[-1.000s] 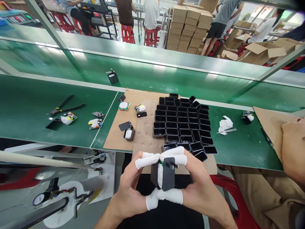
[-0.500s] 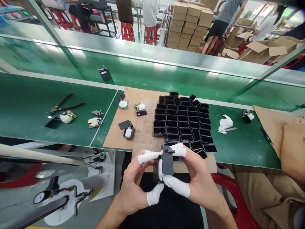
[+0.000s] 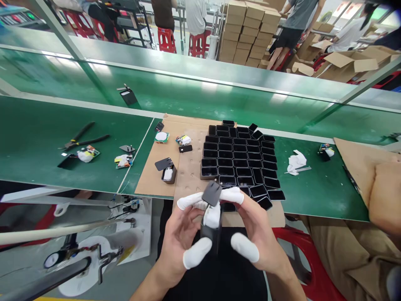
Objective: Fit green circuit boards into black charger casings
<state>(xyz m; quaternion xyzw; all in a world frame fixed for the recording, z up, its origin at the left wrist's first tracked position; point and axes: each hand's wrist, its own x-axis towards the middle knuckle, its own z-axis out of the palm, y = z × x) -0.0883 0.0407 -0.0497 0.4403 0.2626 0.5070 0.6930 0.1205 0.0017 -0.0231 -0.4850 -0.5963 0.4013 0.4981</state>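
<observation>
Two hands, left hand [image 3: 175, 236] and right hand [image 3: 258, 230], grip one black case [image 3: 209, 235].

My left hand [image 3: 177, 236] and right hand [image 3: 261, 236] close together, palms facing each other, fingers curled in. Index fingertips [image 3: 191, 200] almost meet on top. Both thumbs stick out toward me. White finger cots [image 3: 244, 246] on tips. Forearms bare.

Green bench [image 3: 37, 138], pretty cluttered
Cardboard [image 3: 188, 175] sits mid-bench; pliers [image 3: 83, 136] well left of it, crumpled white tissue [image 3: 296, 161] just right of it.
</observation>
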